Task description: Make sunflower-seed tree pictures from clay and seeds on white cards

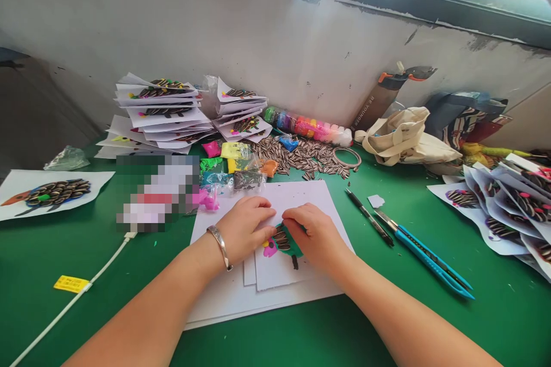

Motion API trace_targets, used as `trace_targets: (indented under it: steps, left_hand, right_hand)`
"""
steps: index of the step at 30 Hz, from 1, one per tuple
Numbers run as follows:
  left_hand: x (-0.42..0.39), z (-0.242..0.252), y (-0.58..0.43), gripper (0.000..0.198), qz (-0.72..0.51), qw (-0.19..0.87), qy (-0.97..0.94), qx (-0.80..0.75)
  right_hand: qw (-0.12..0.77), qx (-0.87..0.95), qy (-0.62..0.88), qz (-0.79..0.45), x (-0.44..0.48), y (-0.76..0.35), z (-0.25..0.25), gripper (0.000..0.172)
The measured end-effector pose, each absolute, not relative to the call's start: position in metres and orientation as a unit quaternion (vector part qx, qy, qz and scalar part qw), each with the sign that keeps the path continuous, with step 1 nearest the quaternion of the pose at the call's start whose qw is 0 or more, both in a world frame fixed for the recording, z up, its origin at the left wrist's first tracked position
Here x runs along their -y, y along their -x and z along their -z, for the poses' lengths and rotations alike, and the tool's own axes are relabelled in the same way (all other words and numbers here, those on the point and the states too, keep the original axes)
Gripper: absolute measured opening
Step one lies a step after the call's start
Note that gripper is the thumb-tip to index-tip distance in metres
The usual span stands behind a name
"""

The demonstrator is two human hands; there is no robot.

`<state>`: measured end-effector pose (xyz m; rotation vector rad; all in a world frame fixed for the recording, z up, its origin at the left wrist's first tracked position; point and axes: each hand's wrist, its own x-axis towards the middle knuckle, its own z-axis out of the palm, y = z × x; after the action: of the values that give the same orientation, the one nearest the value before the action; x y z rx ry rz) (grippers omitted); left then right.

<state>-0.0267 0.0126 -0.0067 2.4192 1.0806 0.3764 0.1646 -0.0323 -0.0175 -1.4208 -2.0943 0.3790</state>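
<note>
Under both hands lies a white card [275,275] bearing a bird picture [284,241]. The bird has a pink head, a yellow beak, a green body set with striped sunflower seeds, and a dark leg. My left hand [245,228], with a silver bangle at the wrist, rests at the bird's left side; its fingers are bent but apart, the thumb near the head. Over the right part of the body my right hand [316,238] has its fingertips pinched together at the top edge of the seeds. Whatever is between those fingertips is hidden.
Larger white sheets [215,304] lie beneath the card. Behind are clay packets [236,155], loose sunflower seeds [301,155] and stacked seed pictures [159,109]. A pen [368,217] and blue cutter [430,258] lie right. A white cable [64,312] crosses the left side.
</note>
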Motion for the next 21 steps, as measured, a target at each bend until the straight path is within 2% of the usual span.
trace_targets:
  steps: [8, 21]
  left_hand:
    - [-0.0121, 0.0042, 0.0248, 0.027, -0.131, 0.232, -0.878, -0.397]
    - [-0.0109, 0.0034, 0.0240, 0.026, -0.132, 0.233, -0.876, -0.400]
  right_hand:
    - [0.266, 0.817, 0.500, -0.112, 0.0338, -0.1678, 0.0116, 0.025]
    - [0.251, 0.834, 0.483, -0.085, 0.0315, -0.1693, 0.0166, 0.022]
